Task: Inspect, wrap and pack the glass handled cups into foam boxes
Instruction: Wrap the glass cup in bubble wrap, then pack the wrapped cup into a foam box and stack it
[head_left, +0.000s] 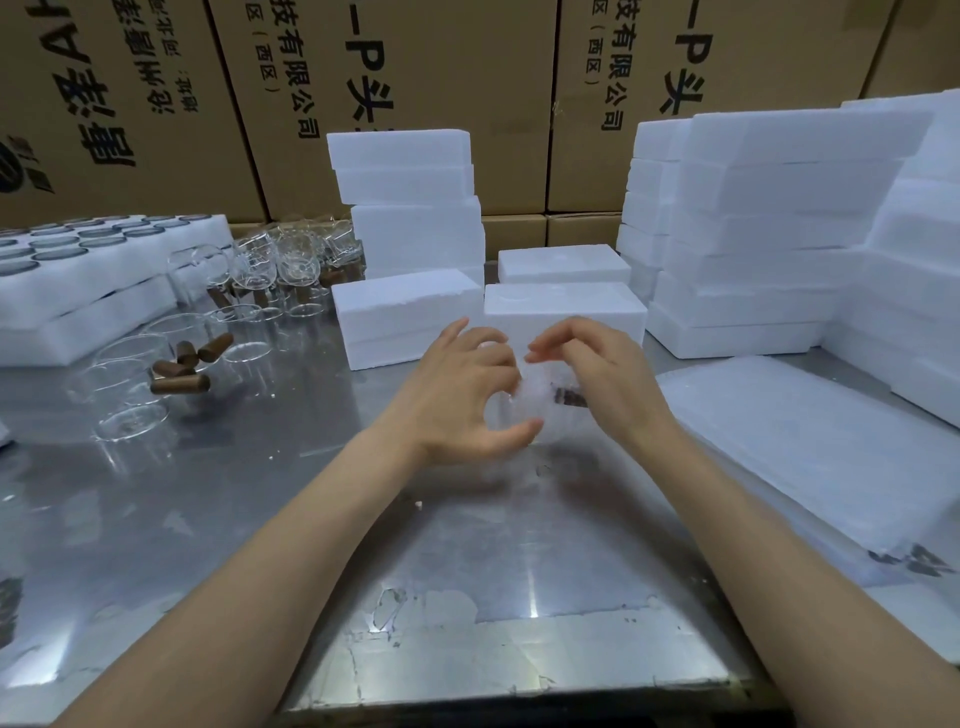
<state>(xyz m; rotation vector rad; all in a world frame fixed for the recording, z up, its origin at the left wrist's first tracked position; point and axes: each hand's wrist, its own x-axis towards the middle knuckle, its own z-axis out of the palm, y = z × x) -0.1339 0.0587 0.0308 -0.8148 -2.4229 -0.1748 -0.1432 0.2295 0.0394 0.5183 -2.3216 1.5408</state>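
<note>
Steel worktop (218, 519) across the lower frame, cardboard cartons (130, 104) behind. White foam boxes (779, 218) stacked at right, a shorter stack (415, 208) at upper centre, two closed foam boxes (563, 306) just beyond the hands. Foam tray (78, 270) with round recesses at upper left; sheets of wrapping foam (805, 452) at lower right. Unwrapped glass handled cups (270, 270) with brown handles, clustered left of centre. At centre, one cup (540, 400) partly covered in white wrap, brown handle showing. Left hand (462, 395) curled around the wrapped cup; right hand (597, 369) with bent fingers pinching the wrap at its top.
</note>
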